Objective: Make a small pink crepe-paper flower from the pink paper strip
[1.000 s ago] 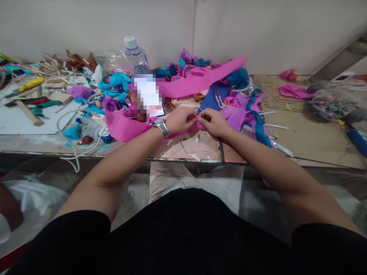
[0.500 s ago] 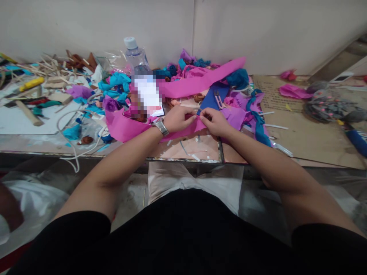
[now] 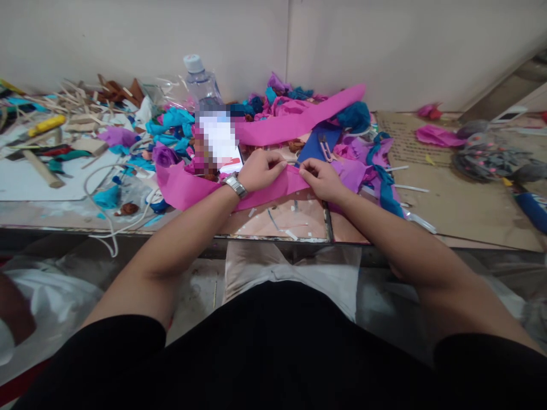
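A long pink crepe paper strip (image 3: 188,188) runs from the left across the table's front to both my hands. My left hand (image 3: 260,169), with a metal watch on its wrist, pinches the strip's upper edge. My right hand (image 3: 321,177) pinches the same strip a little to the right, fingers closed on it. Between the two hands the strip is stretched flat. A second pink strip (image 3: 299,119) lies behind them, pointing up to the right.
A plastic water bottle (image 3: 200,82) stands at the back by the wall. Crumpled blue, purple and pink paper scraps (image 3: 175,122) are heaped around it. Wooden sticks and a yellow-handled tool (image 3: 47,124) lie at the left. Small snips (image 3: 325,148) rest on blue paper; cardboard (image 3: 448,199) covers the right.
Both hands have moved slightly away from me and a little apart, so the pink strip between them is now spread flat rather than bunched.
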The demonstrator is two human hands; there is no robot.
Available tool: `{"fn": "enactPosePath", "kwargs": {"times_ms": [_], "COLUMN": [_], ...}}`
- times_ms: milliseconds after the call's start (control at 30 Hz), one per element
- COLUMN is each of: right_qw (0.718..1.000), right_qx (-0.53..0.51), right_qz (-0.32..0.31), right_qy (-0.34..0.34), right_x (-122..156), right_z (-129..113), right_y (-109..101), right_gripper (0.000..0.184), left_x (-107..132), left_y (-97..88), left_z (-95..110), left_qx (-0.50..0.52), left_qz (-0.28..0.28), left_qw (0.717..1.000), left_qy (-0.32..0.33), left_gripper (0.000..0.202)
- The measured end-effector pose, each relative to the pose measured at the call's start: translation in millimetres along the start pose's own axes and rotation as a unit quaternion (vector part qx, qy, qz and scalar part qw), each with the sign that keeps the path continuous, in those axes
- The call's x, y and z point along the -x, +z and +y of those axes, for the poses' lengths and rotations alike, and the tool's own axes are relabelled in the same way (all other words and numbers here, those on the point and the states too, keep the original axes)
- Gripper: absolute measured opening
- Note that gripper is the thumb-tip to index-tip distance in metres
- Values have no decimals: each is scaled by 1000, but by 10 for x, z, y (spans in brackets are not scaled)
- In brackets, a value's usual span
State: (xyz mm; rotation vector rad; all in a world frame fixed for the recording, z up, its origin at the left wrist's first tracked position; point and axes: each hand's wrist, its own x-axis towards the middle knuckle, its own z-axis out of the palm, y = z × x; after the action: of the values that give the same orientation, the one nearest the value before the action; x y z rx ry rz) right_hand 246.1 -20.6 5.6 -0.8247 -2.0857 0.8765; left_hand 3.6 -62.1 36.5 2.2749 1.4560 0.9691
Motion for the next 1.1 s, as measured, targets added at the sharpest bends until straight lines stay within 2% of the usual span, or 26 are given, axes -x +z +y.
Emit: {"fn": "enactPosePath", "kwargs": {"times_ms": [133,367,667,900,1100], "right_qw": [1000,1000,999,998,997], "right_qx": [-4,-25,-48,-23,-4], "right_qz": [0,0,20,59,71], "right_qy": [5,11,-6,-22,-34], "right_x": [3,32,58,63,79], "right_z": [-7,-16,-75,-140,-157], "right_y": [4,19,49,18,13], "right_gripper": [42,47,40,31,27], "left_x": [-8,19,7,-4,6], "left_y": [1,-3,12,23,21], "left_z": [-26,18,0,-46,6], "left_qx": [14,65,94,100,117], "left_qz": [8,-71,-97,-80,-55], "left_qw": [1000,995,991,991,992], "left_qy": [-3,-1,-6,-24,13], "left_gripper": [36,47,41,34,27]}}
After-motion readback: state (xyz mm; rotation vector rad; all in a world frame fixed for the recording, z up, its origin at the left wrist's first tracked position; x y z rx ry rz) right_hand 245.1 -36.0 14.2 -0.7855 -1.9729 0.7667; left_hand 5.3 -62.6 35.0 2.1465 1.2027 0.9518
